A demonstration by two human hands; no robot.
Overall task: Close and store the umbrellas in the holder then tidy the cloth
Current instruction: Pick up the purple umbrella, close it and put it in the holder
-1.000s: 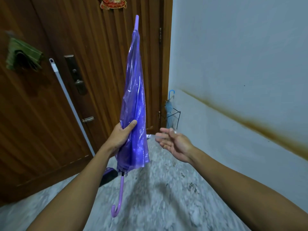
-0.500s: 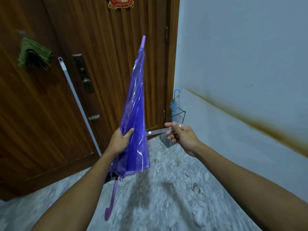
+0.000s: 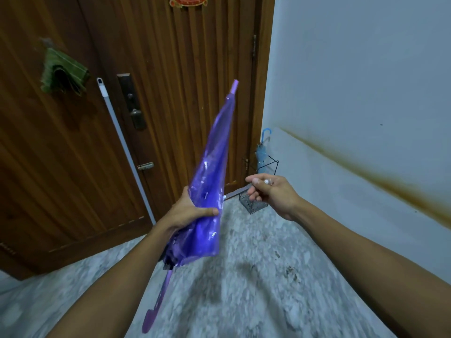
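Umbrella work first: the purple umbrella I'm holding is folded, tip up and tilted toward the right, its hooked handle hanging low near the floor. My left hand wraps around the bunched canopy just above its lower edge, thumb across the front. It looks light, with a stiff shaft inside but a soft, glossy plastic skin that I'd judge slippery; gripping the gathered folds keeps them from springing loose, while for lowering it into the holder the shaft or handle seems the surer hold. The canopy is translucent violet, creased and shiny, with a pale lilac tip and handle.

Ahead, the wire umbrella holder stands in the corner between the wooden door and the wall, already holding a blue umbrella with its hook up. The green cloth hangs crumpled on the door, well apart from me, not yet tidied.

My right hand is beside the canopy, fingers curled, pinching the small closing strap with its white snap, which I judge I need to wrap round the folds.
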